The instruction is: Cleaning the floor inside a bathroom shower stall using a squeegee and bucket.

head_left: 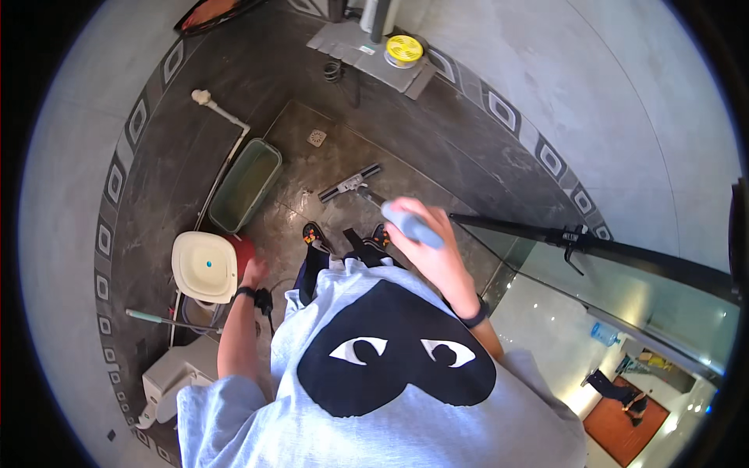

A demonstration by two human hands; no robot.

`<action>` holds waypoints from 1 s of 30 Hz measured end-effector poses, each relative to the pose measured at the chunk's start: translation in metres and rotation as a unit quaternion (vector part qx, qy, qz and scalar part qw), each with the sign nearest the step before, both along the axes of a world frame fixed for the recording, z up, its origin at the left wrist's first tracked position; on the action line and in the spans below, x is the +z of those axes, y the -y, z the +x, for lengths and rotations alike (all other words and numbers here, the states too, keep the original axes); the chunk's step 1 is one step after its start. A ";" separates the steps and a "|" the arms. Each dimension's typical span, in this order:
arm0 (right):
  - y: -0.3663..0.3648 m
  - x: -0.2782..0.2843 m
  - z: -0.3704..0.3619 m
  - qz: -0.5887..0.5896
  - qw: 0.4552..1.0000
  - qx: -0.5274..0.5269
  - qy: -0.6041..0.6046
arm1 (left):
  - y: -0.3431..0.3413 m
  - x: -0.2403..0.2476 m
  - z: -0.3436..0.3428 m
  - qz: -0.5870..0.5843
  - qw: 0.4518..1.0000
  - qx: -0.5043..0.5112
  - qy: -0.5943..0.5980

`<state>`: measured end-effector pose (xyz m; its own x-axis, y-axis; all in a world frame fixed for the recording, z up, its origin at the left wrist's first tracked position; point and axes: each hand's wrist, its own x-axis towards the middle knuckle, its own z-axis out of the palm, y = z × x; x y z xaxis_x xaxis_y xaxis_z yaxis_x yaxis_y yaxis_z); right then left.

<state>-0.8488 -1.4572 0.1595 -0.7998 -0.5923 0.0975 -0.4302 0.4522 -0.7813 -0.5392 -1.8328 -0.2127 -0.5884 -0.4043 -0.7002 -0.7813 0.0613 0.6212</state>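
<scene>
My right hand (437, 238) is wrapped round the grey grip of a floor squeegee (341, 187). The squeegee's long bar rests on the wet tiled floor ahead of my feet, tilted up toward the right. My left hand (253, 271) hangs low at my left side, beside a red bucket (244, 251). Its fingers look loosely apart, and I see nothing in them. A cream basin (204, 267) sits next to the red bucket and partly covers it. Beyond it, a long green tub (219, 204) stands against the left wall.
A square floor drain (316, 138) lies ahead. A white pipe (222, 115) runs along the left wall. On a far ledge sits a yellow-topped round container (404, 50). A black-railed glass partition (538, 232) borders the right. A toilet (175, 378) and a green-gripped stick (160, 318) are at the left.
</scene>
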 end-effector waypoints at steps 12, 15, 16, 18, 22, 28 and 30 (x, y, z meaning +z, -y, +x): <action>0.042 -0.076 -0.046 -0.231 0.959 -0.008 0.165 | -0.087 0.026 0.086 0.090 0.981 0.162 0.056; 0.060 -0.072 -0.045 -0.292 0.939 -0.038 0.176 | -0.100 0.011 0.125 0.114 0.975 0.176 0.076; 0.065 -0.075 -0.047 -0.304 0.934 -0.046 0.181 | -0.105 0.009 0.123 0.121 0.981 0.141 0.058; 0.085 -0.065 -0.046 -0.303 0.931 -0.040 0.199 | -0.107 0.002 0.148 0.098 0.989 0.073 0.079; 0.100 -0.064 -0.049 -0.270 0.942 -0.040 0.195 | -0.091 0.024 0.100 0.128 0.970 0.136 0.157; 0.133 -0.065 -0.054 -0.270 0.948 -0.065 0.157 | -0.008 0.007 0.049 0.125 0.981 0.120 0.090; 0.152 -0.062 -0.058 -0.319 0.931 -0.055 0.171 | 0.033 -0.013 0.049 0.049 0.994 -0.034 0.092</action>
<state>-0.9068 -1.6094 0.0971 -0.9009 -0.4140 0.1300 -0.0861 -0.1231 -0.9886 -0.4901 -1.8654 -0.2253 -0.4707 -0.2926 -0.8324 -0.8781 0.0638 0.4741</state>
